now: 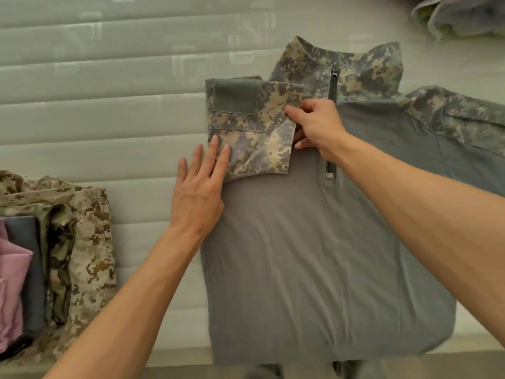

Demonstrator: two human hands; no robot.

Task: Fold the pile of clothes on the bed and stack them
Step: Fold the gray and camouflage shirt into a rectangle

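Grey zip-neck shirt with camouflage sleeves point(314, 255): your flat-fingered left hand point(198, 192) presses, right hand point(314, 127) pinches the folded sleeve point(251, 129); releasing early may unfold it

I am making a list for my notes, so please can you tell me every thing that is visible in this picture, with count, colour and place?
combat shirt: one, grey body with grey-tan digital camouflage collar and sleeves, flat on the bed, centre and right
folded sleeve: one, camouflage with a green patch, laid over the shirt's chest
zipper: one, dark, at the collar
stack of folded clothes: one, tan camouflage, grey and pink, lower left
clothes pile: one, pale, blurred, top right corner
bed cover: one, pale grey-green, ribbed
left hand: flat, fingers on the sleeve's lower edge
right hand: pinches the sleeve's right edge
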